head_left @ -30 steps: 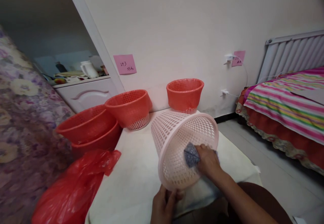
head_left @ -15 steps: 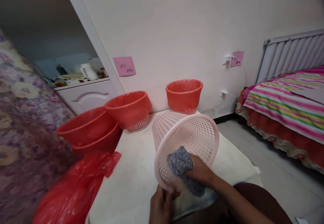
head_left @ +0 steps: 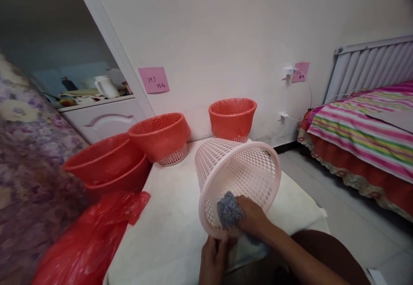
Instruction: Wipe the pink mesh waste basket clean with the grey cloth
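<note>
A pale pink perforated plastic basket (head_left: pixel 213 160) lies tilted on its side on the table, its open mouth facing me. My left hand (head_left: pixel 213 257) pinches the basket's rim at the bottom front. Inside the mouth, my right hand (head_left: pixel 253 217) is closed on a grey cloth (head_left: pixel 229 209), which touches or nearly touches the basket's lower inner wall. Part of the cloth is hidden beneath my right hand.
A white-covered table (head_left: pixel 158 229) carries the work. Red baskets stand behind: one at the wall (head_left: pixel 232 119), another (head_left: pixel 158 139) farther left, beside a stacked red pair (head_left: pixel 103 160). A red plastic bag (head_left: pixel 87 237) sits at the left edge. A bed (head_left: pixel 361 134) is to the right.
My right hand and the cloth have shifted slightly downward in the basket, and the cloth looks more bunched. The basket has turned a little. The view has shifted slightly.
</note>
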Demonstrator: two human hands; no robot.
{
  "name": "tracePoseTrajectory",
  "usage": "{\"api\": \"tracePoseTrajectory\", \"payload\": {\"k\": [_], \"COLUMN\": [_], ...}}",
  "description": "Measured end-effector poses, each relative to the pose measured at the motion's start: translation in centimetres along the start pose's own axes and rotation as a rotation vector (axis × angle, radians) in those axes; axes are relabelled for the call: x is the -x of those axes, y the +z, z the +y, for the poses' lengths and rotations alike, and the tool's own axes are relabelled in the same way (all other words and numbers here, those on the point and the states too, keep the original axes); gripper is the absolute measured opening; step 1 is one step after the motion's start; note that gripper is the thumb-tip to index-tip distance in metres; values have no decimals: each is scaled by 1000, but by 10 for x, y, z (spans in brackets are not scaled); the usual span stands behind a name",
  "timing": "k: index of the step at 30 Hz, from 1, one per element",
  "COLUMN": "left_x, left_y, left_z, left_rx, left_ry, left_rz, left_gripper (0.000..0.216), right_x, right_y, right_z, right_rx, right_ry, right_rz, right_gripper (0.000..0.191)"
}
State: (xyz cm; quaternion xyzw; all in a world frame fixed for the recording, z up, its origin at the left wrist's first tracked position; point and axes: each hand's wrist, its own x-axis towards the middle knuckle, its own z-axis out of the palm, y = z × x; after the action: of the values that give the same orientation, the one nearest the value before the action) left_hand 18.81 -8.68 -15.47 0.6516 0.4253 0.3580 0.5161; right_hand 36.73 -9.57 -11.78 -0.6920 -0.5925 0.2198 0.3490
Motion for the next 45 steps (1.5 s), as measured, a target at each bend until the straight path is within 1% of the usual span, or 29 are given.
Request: {"api": "tracePoseTrajectory", "payload": {"k": [3, 5, 7, 8, 9, 11, 13, 14, 16, 17, 19, 22, 25, 27, 31, 33, 35, 36, 37, 39, 40, 41, 42, 45], "left_x": [2, 3, 3, 4, 4, 7, 10, 12, 15, 15, 15, 11, 10, 11, 13, 13, 13, 12, 12, 12, 11, 11, 10, 7], "left_y": [-2, -9, -19, -25, -32, -43, -51, -52, -47, -43, -31, -14, -5, -2, -5, -10, -18, -23, -28, -37, -41, -42, -43, -34], "left_z": [6, 15, 27, 33, 39, 50, 57, 59, 57, 55, 45, 28, 14, 9, 8, 14, 24, 31, 38, 49, 53, 54, 54, 43], "left_rx": [-12, -39, -52, -66, -88, -158, -218, -233, -221, -195, -124, -39, 8, 39, 56, 21, -20, -42, -68, -144, -181, -209, -227, -201], "left_ry": [1, 6, 11, 13, 18, 27, 34, 37, 33, 26, 4, -10, -1, 5, 31, 30, 9, 1, -2, 13, 24, 28, 27, 15], "left_rz": [23, 13, -10, -16, -18, -13, 6, 18, 40, 36, 9, -9, 24, 45, 66, 43, 13, 9, 8, 20, 20, 5, -12, -71], "left_gripper": [38, 38, 38, 38, 37, 35, 33, 32, 31, 31, 31, 32, 33, 33, 33, 34, 34, 34, 34, 32, 32, 32, 33, 36], "right_x": [1, 1, 0, 0, 0, -1, -1, -2, -3, -4, -5, -5, -3, -1, 2, 1, -1, -2, -3, -5, -6, -6, -7, -8], "right_y": [4, 0, -6, -10, -15, -26, -39, -44, -51, -51, -45, -23, -5, 1, 1, -3, -11, -16, -23, -37, -43, -47, -50, -43], "right_z": [-14, -19, -21, -19, -17, -11, -2, 2, 9, 12, 13, 9, -1, -9, -21, -22, -20, -17, -14, -4, 1, 6, 11, 19], "right_rx": [-254, -410, -502, -488, -429, -237, -48, 33, 174, 246, 320, 238, 62, -110, -435, -522, -570, -541, -460, -207, -74, 37, 107, 184], "right_ry": [-107, -171, -204, -212, -214, -198, -157, -122, -24, 26, 96, 78, 8, -61, -173, -187, -183, -178, -167, -125, -95, -62, -28, 39], "right_rz": [-135, -223, -259, -223, -147, 73, 291, 363, 395, 373, 270, 123, 13, -83, -283, -297, -241, -165, -57, 190, 295, 366, 395, 328], "right_gripper": [45, 46, 48, 48, 48, 51, 58, 61, 65, 64, 60, 55, 47, 46, 48, 47, 48, 49, 50, 55, 58, 59, 61, 61]}}
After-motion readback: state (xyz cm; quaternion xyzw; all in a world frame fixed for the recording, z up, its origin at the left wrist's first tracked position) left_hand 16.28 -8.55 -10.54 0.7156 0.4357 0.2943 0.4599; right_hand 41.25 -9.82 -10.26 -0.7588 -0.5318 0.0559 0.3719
